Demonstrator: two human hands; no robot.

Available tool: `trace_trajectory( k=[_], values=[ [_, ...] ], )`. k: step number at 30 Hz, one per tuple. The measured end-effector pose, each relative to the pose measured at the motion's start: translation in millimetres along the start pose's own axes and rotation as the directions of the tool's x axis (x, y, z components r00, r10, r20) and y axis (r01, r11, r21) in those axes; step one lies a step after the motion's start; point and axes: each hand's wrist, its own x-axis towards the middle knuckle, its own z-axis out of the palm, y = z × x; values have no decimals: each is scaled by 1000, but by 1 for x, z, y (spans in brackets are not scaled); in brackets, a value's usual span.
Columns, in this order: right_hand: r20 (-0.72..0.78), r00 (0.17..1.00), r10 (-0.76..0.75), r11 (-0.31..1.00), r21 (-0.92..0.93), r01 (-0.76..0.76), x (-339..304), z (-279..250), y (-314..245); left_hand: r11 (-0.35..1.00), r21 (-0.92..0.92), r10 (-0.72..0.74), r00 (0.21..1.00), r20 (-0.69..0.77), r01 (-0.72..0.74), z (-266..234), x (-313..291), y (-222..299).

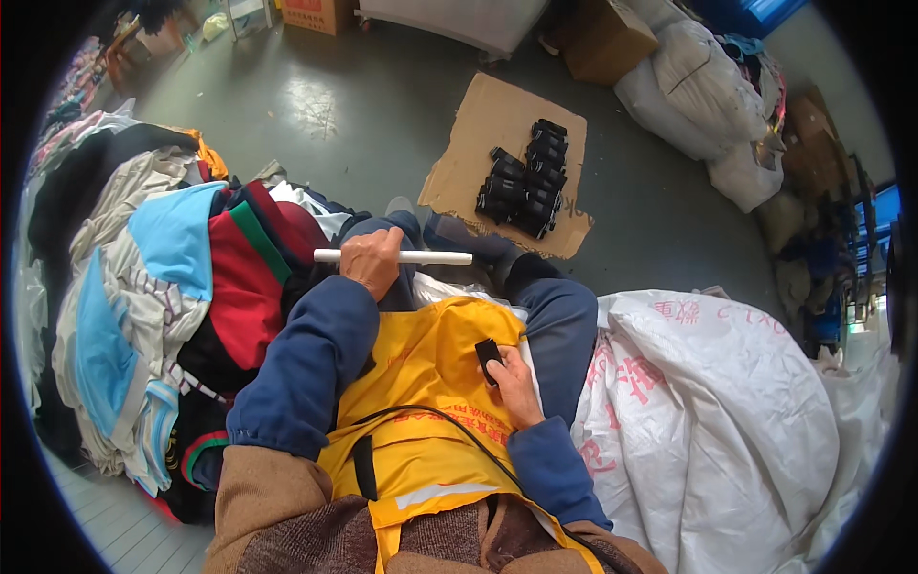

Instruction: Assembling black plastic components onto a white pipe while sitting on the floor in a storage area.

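Observation:
My left hand (370, 263) is closed around a white rod or tube (435, 257), which sticks out level on both sides of the fist above my knee. Close to my lap, my right hand (516, 386) grips a small black block-like object (489, 361) between thumb and fingers; its exact kind I cannot make out. A yellow apron (430, 349) covers my lap, with a thin black cord (449, 419) running across it. Beyond my feet, a flattened cardboard sheet (469, 143) lies on the floor, bearing several stacked black bundles (521, 191).
Piled clothes and fabric (172, 239) rise at my left. A large white woven sack (717, 402) bulges at my right. Farther off stand filled white bags (693, 91), a brown carton (602, 43) and an orange box (313, 13) on the grey floor (316, 105).

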Motion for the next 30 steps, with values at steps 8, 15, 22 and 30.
trace_trajectory(
  k=[8, 15, 22, 30],
  values=[
    [24, 906, -422, 888, -190, 418, 122, -10, -74, 980, -182, -100, 985, -139, 74, 8, 20, -6],
    [-37, 843, -537, 707, -565, 426, 257, -27, -141, 977, -198, -96, 991, -96, 75, 10, 24, -7],
    [-50, 879, -473, 722, -594, 355, 334, -34, -128, 977, -194, -105, 991, -87, 86, 11, 29, -7],
    [46, 847, -530, 536, -756, 377, 336, -29, -126, 969, -218, -126, 992, -28, 117, 10, 34, -6]
  ],
)
